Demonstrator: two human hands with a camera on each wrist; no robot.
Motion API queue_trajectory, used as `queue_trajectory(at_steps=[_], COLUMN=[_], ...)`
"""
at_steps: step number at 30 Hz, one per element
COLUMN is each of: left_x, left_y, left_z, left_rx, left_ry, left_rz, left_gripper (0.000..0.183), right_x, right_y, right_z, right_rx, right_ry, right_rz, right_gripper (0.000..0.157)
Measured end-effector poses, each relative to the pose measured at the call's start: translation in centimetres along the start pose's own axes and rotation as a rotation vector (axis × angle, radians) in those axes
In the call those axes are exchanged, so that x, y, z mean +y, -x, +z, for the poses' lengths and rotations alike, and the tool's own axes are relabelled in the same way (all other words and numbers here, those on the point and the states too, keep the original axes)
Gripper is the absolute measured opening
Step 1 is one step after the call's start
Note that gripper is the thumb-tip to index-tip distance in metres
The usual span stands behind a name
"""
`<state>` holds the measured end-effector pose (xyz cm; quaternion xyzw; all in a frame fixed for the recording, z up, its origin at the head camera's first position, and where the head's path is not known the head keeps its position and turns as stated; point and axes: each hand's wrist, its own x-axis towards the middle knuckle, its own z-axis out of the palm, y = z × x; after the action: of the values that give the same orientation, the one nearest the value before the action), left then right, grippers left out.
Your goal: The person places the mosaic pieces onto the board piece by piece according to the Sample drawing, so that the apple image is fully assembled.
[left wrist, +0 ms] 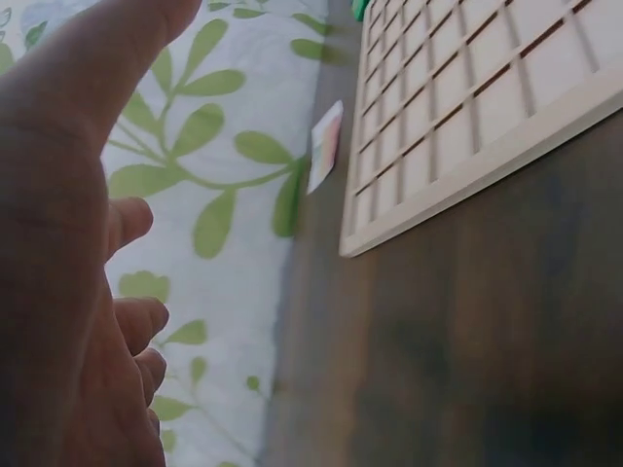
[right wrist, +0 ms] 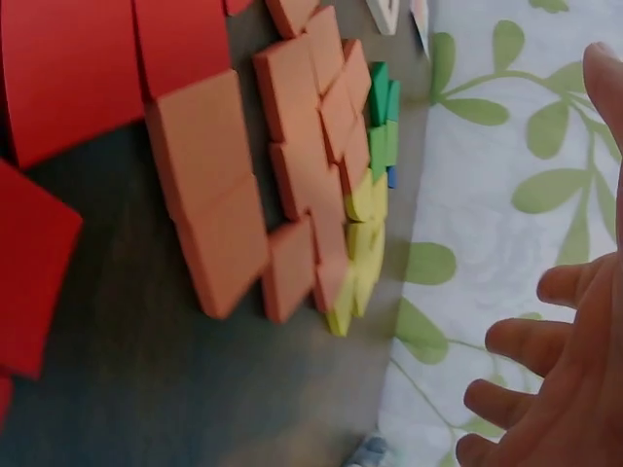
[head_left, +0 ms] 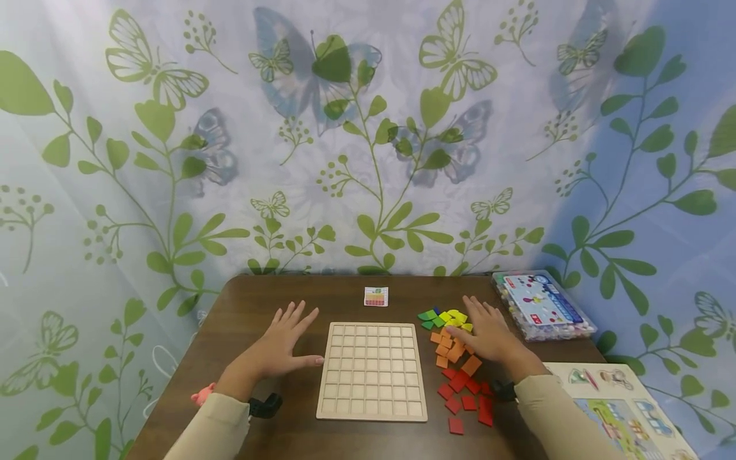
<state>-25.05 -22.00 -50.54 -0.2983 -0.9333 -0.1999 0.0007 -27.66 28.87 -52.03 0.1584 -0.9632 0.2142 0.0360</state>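
Across the dark brown, wood-grained tabletop (head_left: 287,441) stretch two forearms in pale sleeves. Low on the right lie flat, hard-edged red tiles (head_left: 468,402), square and oblong, some overlapping. Beside them, mid-table, sits a pale wooden board (head_left: 372,377) with a raised lattice of small square recesses. It is nearly square, its sides running toward the far wall; which axis is longer, I cannot tell. The left hand (head_left: 280,348) spreads its fingers, grasping nothing, thumb tip just beside the board's left edge. The right hand (head_left: 489,332), also released with fingers extended, hovers by smooth orange tiles (head_left: 456,352); beyond lie yellow tiles (head_left: 454,321) and green tiles (head_left: 428,315). Farther off are a small printed card (head_left: 376,296) and, right, a clear plastic box (head_left: 543,310). White fabric (head_left: 322,153) printed with green leaves and butterflies hangs behind.
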Motion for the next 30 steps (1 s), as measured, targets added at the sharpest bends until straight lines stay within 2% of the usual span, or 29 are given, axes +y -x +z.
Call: queue_trajectory(at_steps=[7,13,18,22,26,30], left_x=[0.1,1.1,1.8,2.2,2.7,3.0], left_y=[1.0,1.9,2.5,3.1,3.5,3.5], left_z=[3.5,5.4,6.7,7.8,8.9,9.7], left_rx=[-0.017,-0.012,-0.031,-0.024,-0.017,-0.012], left_ry=[0.122,0.177,0.224,0.226,0.202,0.142], left_rz=[-0.063,-0.077,-0.080,-0.101,-0.097,-0.072], left_gripper=[0.111,0.122,0.128,0.135,0.142,0.148], right_x=[0.2,0.2,0.0,-0.7,-1.4,-1.8], right_y=[-0.6,-1.4,-2.3,-3.2,-3.8,-4.4], right_z=[1.9,3.1,4.0,4.9,5.4,5.9], right_rx=[0.016,0.029,-0.016,-0.074,-0.083,-0.042], right_ry=[-0.079,-0.101,-0.154,-0.204,-0.211,-0.155], right_rz=[0.001,-0.011,-0.002,0.015,-0.010,-0.076], right_gripper=[0.099,0.095,0.090,0.089,0.077,0.055])
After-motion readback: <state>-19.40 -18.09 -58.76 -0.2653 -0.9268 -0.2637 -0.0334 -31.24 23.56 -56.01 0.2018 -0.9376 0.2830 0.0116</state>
